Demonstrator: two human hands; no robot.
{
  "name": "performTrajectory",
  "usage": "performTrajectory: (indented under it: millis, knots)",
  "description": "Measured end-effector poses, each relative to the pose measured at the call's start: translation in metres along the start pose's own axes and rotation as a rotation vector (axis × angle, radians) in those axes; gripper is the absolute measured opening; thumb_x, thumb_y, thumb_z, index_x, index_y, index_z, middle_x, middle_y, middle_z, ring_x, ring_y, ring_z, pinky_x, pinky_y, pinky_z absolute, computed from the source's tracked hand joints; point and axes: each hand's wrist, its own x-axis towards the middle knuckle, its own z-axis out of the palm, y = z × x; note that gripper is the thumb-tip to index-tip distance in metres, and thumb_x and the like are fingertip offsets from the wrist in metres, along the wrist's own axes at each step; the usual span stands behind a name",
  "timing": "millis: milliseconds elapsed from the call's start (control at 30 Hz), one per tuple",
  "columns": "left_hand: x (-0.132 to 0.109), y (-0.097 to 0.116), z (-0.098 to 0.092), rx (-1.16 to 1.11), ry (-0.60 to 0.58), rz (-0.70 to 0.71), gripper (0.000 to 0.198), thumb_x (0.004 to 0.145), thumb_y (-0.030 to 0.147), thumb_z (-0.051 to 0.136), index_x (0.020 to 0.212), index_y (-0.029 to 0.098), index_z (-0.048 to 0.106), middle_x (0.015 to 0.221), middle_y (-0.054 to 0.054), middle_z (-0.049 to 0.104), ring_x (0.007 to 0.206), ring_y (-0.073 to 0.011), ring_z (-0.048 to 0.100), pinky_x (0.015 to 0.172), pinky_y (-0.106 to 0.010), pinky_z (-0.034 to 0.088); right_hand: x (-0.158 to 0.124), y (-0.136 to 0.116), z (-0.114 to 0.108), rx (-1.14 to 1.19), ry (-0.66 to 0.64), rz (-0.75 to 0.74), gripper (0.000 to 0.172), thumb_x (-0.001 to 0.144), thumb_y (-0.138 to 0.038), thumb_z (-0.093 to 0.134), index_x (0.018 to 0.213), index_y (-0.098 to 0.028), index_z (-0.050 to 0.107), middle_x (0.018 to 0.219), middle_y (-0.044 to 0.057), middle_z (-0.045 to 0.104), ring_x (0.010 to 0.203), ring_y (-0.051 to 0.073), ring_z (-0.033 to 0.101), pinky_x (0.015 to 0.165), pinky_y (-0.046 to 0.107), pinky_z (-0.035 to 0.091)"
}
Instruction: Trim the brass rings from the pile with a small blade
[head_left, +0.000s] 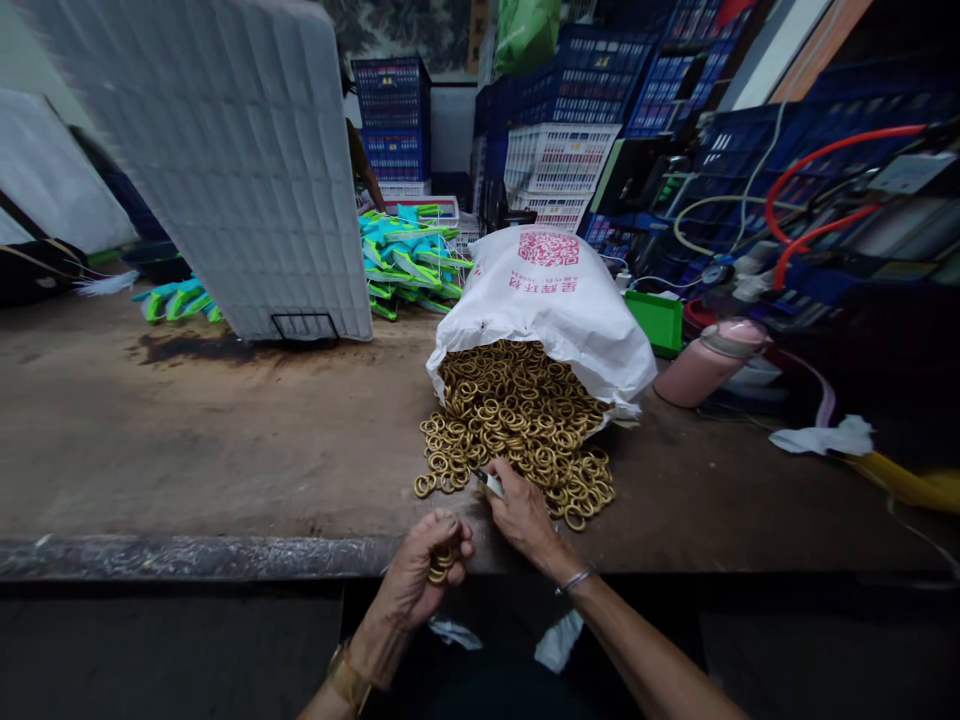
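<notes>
Several gold-coloured rings (442, 562) sit in the curled fingers of my left hand (415, 572), just off the table's front edge. My right hand (523, 508) is closed around a small tool with a pale handle and a dark tip (490, 482); its exact kind is unclear. That tip points left, close to the near side of a heap of the same gold rings (517, 430). The heap spills from the mouth of a white woven sack (555, 285) lying on its side, with red print on it.
A tall white ribbed panel (285, 180) stands on the wooden table (225, 450) at left. Behind it lie blue-and-green plastic pieces (412, 255). A pink bottle (709, 362) and a green tray (655, 322) are right of the sack. Stacked crates (559, 160) fill the back, near another person's arm (365, 170).
</notes>
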Motion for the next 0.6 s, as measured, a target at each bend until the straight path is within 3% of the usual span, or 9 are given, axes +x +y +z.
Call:
performTrajectory:
  millis: [233, 433, 600]
  knots:
    - [0.006, -0.006, 0.006, 0.206, 0.172, 0.074, 0.032, 0.063, 0.040, 0.069, 0.073, 0.015, 0.052, 0.057, 0.005, 0.049, 0.043, -0.0036, 0.041, 0.034, -0.012, 0.023, -0.026, -0.013, -0.018, 0.291, -0.068, -0.108, 0.018, 0.076, -0.014, 0.042, 0.086, -0.021, 0.054, 0.080, 0.000, 0.060, 0.074, 0.013, 0.054, 0.068, 0.023, 0.039]
    - [0.007, -0.015, 0.012, 0.294, 0.085, 0.043, 0.030, 0.069, 0.042, 0.062, 0.072, 0.014, 0.051, 0.051, 0.006, 0.043, 0.040, -0.0030, 0.035, 0.034, -0.013, 0.021, -0.034, -0.021, -0.016, 0.328, -0.103, -0.109, 0.014, 0.073, -0.010, 0.043, 0.076, -0.020, 0.053, 0.069, -0.001, 0.057, 0.066, 0.013, 0.052, 0.062, 0.022, 0.038]
    - [0.017, -0.016, 0.016, 0.229, 0.162, 0.054, 0.030, 0.063, 0.038, 0.067, 0.069, 0.014, 0.050, 0.055, 0.005, 0.046, 0.043, -0.0029, 0.038, 0.035, -0.012, 0.021, -0.028, -0.021, -0.005, 0.379, -0.044, -0.039, 0.011, 0.079, -0.020, 0.040, 0.077, -0.020, 0.051, 0.068, -0.001, 0.055, 0.063, 0.012, 0.050, 0.061, 0.022, 0.038]
